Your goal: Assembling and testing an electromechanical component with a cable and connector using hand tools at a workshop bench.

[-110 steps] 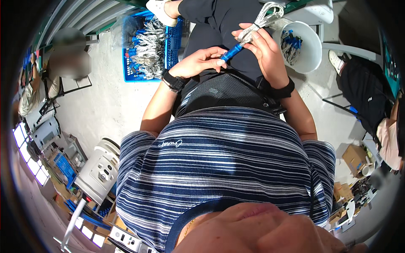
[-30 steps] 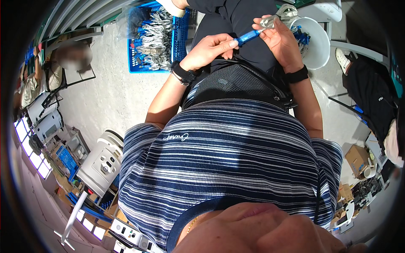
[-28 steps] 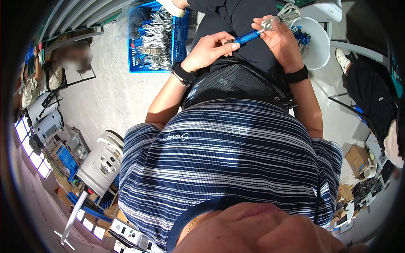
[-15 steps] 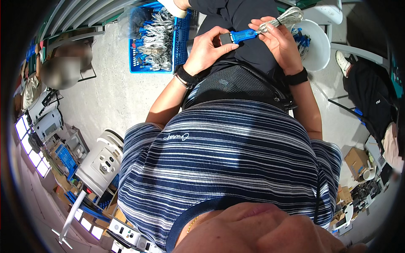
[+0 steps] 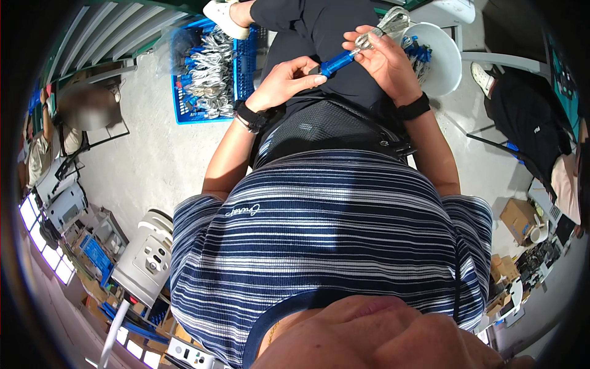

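Observation:
A cable with a blue connector [image 5: 338, 63] is held between my two hands above my dark-trousered lap. My left hand [image 5: 286, 83] pinches the connector's dark end between thumb and fingers. Closed around the start of the coiled, silvery cable is my right hand [image 5: 387, 61], its thumb on top. The coil's tied loops [image 5: 395, 21] stick out beyond that hand. The fingers partly cover the dark end, so its shape is hard to make out.
To the left on the floor stands a blue basket [image 5: 178, 101] full of similar bundled cables [image 5: 210, 71]. A white bucket [image 5: 452, 61] with more blue-ended cables stands to the right. Other people sit at both sides; a cardboard box [image 5: 518, 218] lies at the far right.
The view has shifted, and the blue connector now tilts more, its dark end lower and rotated, more covered by my left hand. Both hands keep their hold.

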Motion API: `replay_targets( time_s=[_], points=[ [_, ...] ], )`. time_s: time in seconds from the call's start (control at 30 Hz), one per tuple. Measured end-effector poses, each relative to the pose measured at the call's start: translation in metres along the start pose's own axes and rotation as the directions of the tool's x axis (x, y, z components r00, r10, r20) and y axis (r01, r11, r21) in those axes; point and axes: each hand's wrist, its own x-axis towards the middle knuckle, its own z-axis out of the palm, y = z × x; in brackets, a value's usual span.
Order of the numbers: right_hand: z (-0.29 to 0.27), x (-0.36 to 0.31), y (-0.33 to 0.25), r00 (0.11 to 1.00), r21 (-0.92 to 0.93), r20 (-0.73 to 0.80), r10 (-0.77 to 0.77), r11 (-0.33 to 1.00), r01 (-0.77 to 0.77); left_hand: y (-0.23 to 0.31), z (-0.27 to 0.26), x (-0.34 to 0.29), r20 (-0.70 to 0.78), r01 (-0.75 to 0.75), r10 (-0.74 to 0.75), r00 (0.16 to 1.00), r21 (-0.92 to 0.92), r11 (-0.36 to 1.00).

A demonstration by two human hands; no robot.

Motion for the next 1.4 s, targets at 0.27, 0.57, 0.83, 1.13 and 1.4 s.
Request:
replay_targets(
  time_s=[0.27,0.57,0.83,1.13,1.4],
  points=[
    [-0.040,-0.015,-0.012,0.999,0.357,0.034,-0.007,0.934,-0.005,-0.001,-0.002,0.002,-0.008,-0.059,0.059,0.998,-0.165,0.984],
    [-0.126,-0.056,-0.049,0.984,0.619,-0.144,-0.101,0.767,0.169,-0.003,-0.001,0.003,-0.035,-0.027,0.020,0.999,-0.212,0.977],
    [-0.226,-0.069,0.001,0.767,0.325,-0.567,0.300,0.937,-0.126,-0.004,0.000,0.007,-0.044,-0.010,0.001,0.999,-0.196,0.981],
    [-0.260,-0.085,-0.049,0.817,0.114,-0.550,0.172,0.985,-0.131,-0.001,0.003,0.012,-0.068,0.060,-0.071,0.995,-0.154,0.986],
    [-0.260,-0.077,-0.070,0.776,-0.769,-0.512,-0.368,0.599,-0.223,0.002,0.005,0.019,-0.062,0.083,-0.093,0.994,-0.146,0.986]
  ],
)
